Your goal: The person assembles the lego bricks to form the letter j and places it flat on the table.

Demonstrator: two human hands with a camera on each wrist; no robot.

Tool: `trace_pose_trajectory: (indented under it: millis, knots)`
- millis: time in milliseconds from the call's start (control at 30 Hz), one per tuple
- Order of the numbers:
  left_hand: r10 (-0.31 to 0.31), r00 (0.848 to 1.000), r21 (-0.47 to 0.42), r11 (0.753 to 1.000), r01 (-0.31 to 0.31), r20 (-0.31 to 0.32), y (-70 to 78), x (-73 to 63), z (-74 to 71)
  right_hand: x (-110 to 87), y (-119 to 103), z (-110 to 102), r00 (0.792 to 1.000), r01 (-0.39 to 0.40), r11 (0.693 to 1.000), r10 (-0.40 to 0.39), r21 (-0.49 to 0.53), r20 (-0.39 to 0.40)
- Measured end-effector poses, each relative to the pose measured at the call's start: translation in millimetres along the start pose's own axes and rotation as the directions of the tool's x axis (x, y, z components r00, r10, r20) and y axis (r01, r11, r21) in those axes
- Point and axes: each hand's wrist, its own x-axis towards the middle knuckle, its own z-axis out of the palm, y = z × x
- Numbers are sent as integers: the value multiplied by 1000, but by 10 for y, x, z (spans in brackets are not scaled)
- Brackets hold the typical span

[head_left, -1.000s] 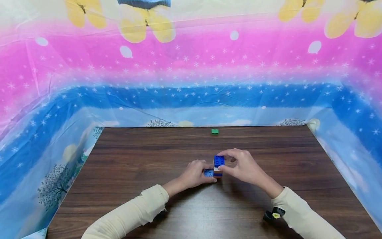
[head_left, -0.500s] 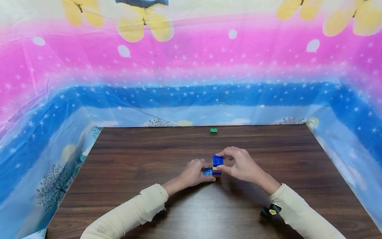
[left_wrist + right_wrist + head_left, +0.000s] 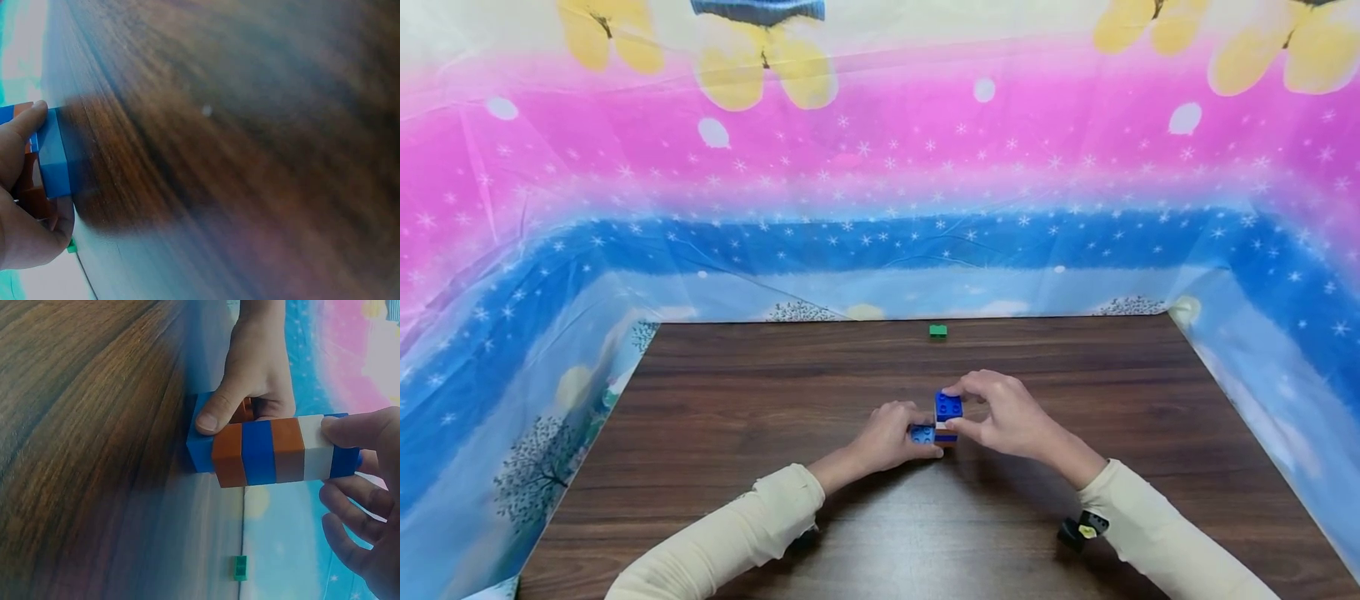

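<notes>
A tower of building bricks stands on the wooden table between both hands. From the bottom in the right wrist view it has a light blue base brick (image 3: 200,449), an orange brick (image 3: 227,460), a blue brick (image 3: 258,450), another orange brick (image 3: 288,447), a white brick (image 3: 317,453) and a dark blue top brick (image 3: 948,403). My left hand (image 3: 886,436) grips the base from the left, its thumb along the near side. A studded orange piece (image 3: 242,411) partly shows behind that thumb. With thumb and fingers, my right hand (image 3: 1011,419) pinches the tower's top at the white and dark blue bricks.
A small green brick (image 3: 937,332) lies near the far edge of the brown table (image 3: 760,375). Behind the table and along its sides hangs a printed cloth (image 3: 880,242). A black device (image 3: 1084,530) is strapped at the right wrist.
</notes>
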Motion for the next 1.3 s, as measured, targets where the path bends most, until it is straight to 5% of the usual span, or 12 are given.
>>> trace_pose_trajectory:
  millis: [467,767,1300]
  knots:
    - [-15,1000,-9,1000,15,5,10,9,-5,-27,91,73,999,-8,993,14,117,-48]
    - [-40,999,-6,999,40,12,14,0,0,-79,133,115,995,-86,977,93,196,-31]
    - [-45,999,-62,997,46,21,7,-42,-30,-94,124,140,991,-122,968,129,217,-19]
